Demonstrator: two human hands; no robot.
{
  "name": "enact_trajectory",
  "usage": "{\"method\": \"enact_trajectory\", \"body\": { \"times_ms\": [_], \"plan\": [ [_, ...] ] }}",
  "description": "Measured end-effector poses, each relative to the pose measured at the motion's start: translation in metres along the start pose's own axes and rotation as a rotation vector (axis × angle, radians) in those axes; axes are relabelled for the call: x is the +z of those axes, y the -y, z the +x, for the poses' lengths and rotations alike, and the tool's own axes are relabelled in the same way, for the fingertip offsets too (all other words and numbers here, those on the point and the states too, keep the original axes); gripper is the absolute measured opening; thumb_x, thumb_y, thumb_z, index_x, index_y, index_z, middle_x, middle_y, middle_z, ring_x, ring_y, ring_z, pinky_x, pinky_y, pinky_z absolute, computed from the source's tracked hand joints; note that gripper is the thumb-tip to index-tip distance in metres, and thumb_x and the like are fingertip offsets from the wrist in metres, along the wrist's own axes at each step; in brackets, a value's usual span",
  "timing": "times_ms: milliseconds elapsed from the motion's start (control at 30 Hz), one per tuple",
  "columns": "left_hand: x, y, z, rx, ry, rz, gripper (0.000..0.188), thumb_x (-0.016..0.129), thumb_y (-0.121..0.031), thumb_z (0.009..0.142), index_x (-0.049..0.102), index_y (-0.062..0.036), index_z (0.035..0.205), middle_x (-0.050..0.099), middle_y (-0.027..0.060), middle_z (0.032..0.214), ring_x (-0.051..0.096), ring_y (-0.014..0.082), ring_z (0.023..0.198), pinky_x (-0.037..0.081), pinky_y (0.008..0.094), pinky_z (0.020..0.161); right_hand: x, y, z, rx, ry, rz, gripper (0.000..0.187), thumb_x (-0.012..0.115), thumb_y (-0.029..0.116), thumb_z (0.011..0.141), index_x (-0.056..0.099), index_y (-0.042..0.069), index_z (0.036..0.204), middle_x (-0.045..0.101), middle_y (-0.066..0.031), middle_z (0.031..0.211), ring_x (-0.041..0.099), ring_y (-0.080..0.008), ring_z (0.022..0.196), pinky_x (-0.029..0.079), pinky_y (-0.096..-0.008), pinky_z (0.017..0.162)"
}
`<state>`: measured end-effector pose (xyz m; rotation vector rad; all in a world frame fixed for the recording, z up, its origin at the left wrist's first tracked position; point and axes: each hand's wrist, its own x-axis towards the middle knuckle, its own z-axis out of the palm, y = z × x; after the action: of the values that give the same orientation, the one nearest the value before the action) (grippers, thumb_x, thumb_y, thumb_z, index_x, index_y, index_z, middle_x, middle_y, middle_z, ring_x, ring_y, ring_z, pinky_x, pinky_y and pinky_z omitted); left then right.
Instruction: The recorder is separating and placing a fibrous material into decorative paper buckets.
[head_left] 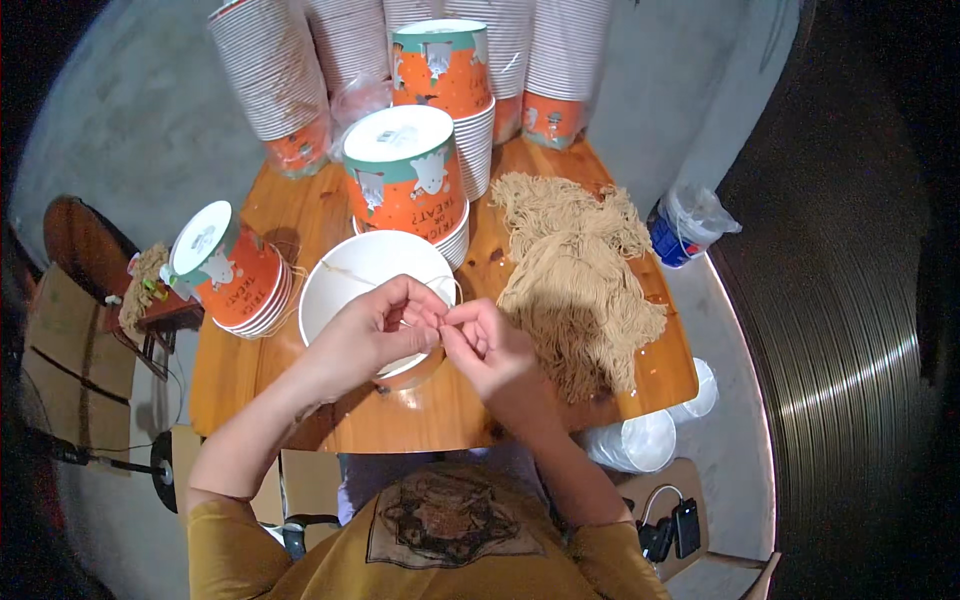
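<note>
Both hands meet over the mouth of an open white paper bucket (350,275), and that placement looks deliberate: the left hand (375,330) and right hand (485,345) each pinch the same thin beige string (345,272) between thumb and fingertips, so the string stays taut right where it meets the bucket rim. From the pinch the string runs away up and to the left across the bucket's white inside. Just right of the grip lies a loose heap of beige strings (580,280), near enough to be reached with the right hand. Beyond the grip stand 2 stacks of upturned orange buckets (415,170), and a 3rd, tilted stack (235,270) sits to its left, all on the wooden table (440,415). The fingers hide the pinch point itself, so I cannot tell whether a knot or a hole is there; the string's far end is too fine to follow.
</note>
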<state>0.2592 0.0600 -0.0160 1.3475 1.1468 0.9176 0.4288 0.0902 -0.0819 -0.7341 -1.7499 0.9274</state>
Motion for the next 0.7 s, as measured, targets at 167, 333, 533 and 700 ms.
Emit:
{"method": "enact_trajectory", "body": {
  "times_ms": [167, 333, 533, 700],
  "plan": [
    [-0.008, 0.016, 0.008, 0.025, 0.046, 0.021, 0.014, 0.061, -0.009, 0.091, 0.053, -0.0029, 0.102, 0.056, 0.0002, 0.088, 0.053, 0.0067, 0.081, 0.045, 0.0220, 0.075, 0.002, -0.005, -0.001, 0.058, 0.028, 0.086, 0.013, 0.063, 0.003, 0.087, 0.053, 0.004, 0.095, 0.041, 0.0003, 0.057, 0.041, -0.0079, 0.049, 0.032, -0.0267, 0.045],
    [-0.005, 0.015, 0.012, 0.069, -0.004, -0.046, 0.012, 0.058, -0.014, 0.094, 0.053, -0.0036, 0.099, 0.054, -0.0001, 0.083, 0.050, 0.0062, 0.072, 0.042, 0.0201, 0.067, -0.012, 0.002, 0.001, 0.143, 0.144, 0.116, 0.014, 0.058, 0.002, 0.090, 0.052, 0.005, 0.102, 0.042, 0.0070, 0.068, 0.037, -0.0012, 0.059, 0.029, -0.0189, 0.052],
    [-0.004, 0.012, 0.017, 0.058, 0.108, -0.062, 0.014, 0.058, -0.016, 0.094, 0.052, -0.0048, 0.100, 0.051, -0.0024, 0.079, 0.049, 0.0054, 0.071, 0.042, 0.0199, 0.067, -0.042, 0.024, 0.032, 0.154, 0.412, 0.282, 0.014, 0.057, 0.007, 0.091, 0.051, 0.007, 0.103, 0.046, 0.0064, 0.076, 0.042, -0.0021, 0.066, 0.036, -0.0181, 0.058],
    [-0.002, 0.017, 0.020, -0.017, 0.092, -0.003, 0.013, 0.060, -0.016, 0.092, 0.055, -0.0042, 0.096, 0.053, -0.0028, 0.080, 0.050, 0.0058, 0.072, 0.043, 0.0207, 0.068, -0.043, 0.035, 0.052, 0.105, 0.462, 0.183, 0.012, 0.057, 0.011, 0.091, 0.054, 0.005, 0.102, 0.052, 0.0041, 0.078, 0.047, -0.0035, 0.069, 0.040, -0.0205, 0.062]
  ]
}}
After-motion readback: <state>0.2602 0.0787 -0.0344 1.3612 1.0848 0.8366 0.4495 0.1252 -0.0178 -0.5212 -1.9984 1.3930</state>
